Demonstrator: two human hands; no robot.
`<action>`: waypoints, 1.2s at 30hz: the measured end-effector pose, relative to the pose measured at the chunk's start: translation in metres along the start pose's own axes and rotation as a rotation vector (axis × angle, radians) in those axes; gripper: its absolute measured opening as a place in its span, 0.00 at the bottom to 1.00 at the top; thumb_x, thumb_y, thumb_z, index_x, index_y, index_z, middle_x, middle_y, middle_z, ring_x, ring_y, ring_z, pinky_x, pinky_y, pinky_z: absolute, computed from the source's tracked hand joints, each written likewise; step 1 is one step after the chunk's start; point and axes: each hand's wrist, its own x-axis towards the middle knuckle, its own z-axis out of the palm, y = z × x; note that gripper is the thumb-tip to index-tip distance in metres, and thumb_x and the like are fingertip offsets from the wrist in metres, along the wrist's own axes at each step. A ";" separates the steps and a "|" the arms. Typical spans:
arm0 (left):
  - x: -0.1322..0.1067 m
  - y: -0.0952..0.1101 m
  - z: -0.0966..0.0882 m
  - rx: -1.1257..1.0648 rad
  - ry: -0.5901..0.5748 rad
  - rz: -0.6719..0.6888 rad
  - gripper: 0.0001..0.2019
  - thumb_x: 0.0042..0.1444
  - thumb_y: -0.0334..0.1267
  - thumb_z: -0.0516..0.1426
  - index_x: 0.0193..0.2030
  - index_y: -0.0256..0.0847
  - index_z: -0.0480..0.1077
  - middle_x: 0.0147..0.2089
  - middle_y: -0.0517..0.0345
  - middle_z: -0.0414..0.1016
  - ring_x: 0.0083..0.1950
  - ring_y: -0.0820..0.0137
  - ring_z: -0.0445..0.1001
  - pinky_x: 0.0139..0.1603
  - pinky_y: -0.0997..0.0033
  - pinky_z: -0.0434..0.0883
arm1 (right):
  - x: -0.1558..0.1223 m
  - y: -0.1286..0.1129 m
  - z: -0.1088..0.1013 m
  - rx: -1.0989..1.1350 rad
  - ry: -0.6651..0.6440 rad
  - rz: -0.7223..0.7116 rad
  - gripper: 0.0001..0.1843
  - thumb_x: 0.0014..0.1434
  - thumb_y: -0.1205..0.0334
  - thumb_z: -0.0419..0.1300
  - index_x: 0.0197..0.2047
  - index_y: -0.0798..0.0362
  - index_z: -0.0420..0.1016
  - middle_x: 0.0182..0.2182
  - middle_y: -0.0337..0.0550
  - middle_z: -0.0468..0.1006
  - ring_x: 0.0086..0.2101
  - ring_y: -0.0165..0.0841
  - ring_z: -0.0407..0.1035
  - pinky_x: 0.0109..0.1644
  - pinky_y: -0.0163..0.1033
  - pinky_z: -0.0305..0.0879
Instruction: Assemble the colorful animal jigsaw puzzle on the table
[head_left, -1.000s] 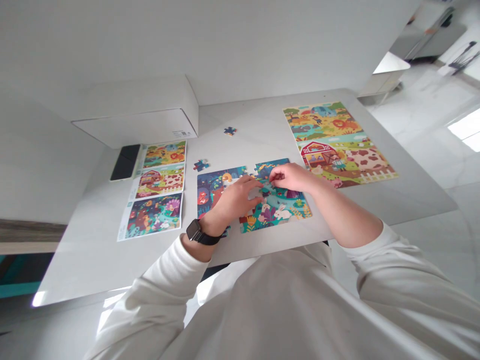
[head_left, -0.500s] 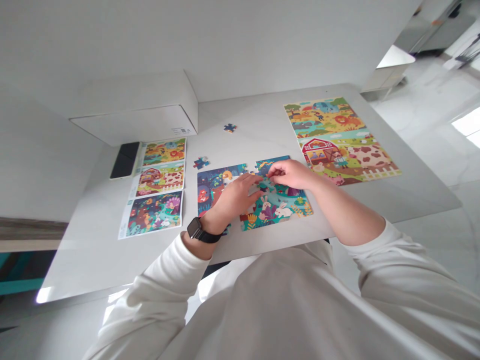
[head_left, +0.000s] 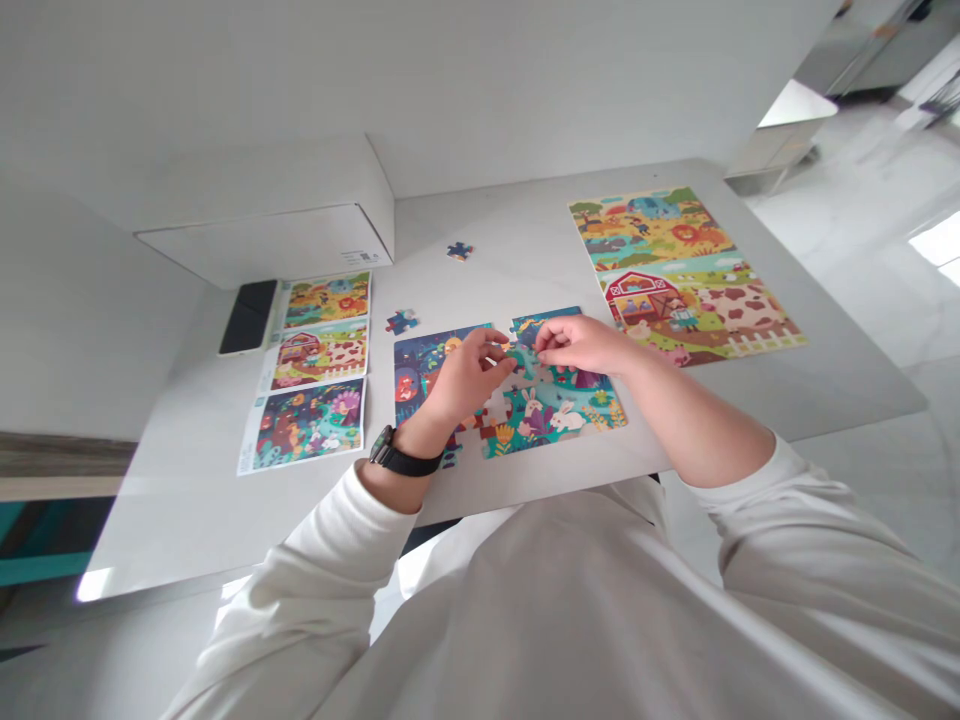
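A partly built forest jigsaw with rabbits and a fox lies on the white table in front of me. My left hand, with a black watch on its wrist, is lifted a little above the puzzle, and its fingers pinch a teal puzzle piece. My right hand meets it from the right, fingers curled and pinching the same piece over the puzzle's upper middle. Two loose blue pieces lie beyond the puzzle.
Two finished jigsaws, a savanna and a farm scene, lie at the right. A picture sheet showing three scenes lies at the left, beside a black phone. A white box stands at the back left.
My left hand has risen off the puzzle, and its fingers have curled from flat into a pinch beside my right hand. The view has tilted slightly.
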 end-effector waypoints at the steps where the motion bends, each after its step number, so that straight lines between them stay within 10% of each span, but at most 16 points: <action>1: 0.001 -0.001 0.000 -0.012 0.003 -0.006 0.19 0.60 0.48 0.66 0.54 0.43 0.72 0.39 0.59 0.81 0.27 0.75 0.70 0.27 0.75 0.66 | 0.000 0.000 -0.001 -0.040 -0.016 0.002 0.13 0.56 0.53 0.74 0.38 0.50 0.78 0.29 0.38 0.81 0.29 0.32 0.72 0.34 0.37 0.67; 17: 0.000 0.001 -0.003 0.353 0.093 0.170 0.12 0.67 0.40 0.62 0.55 0.44 0.80 0.47 0.56 0.85 0.33 0.72 0.76 0.40 0.70 0.73 | 0.002 0.004 -0.009 -0.293 0.071 0.108 0.10 0.58 0.62 0.73 0.44 0.51 0.83 0.34 0.41 0.86 0.33 0.35 0.78 0.39 0.39 0.70; 36: -0.012 0.000 0.002 0.629 -0.202 0.466 0.14 0.69 0.42 0.63 0.59 0.48 0.83 0.67 0.48 0.76 0.61 0.57 0.81 0.67 0.57 0.78 | -0.004 -0.002 0.001 -0.596 0.128 0.039 0.08 0.59 0.67 0.71 0.43 0.49 0.84 0.37 0.40 0.88 0.36 0.35 0.80 0.42 0.38 0.68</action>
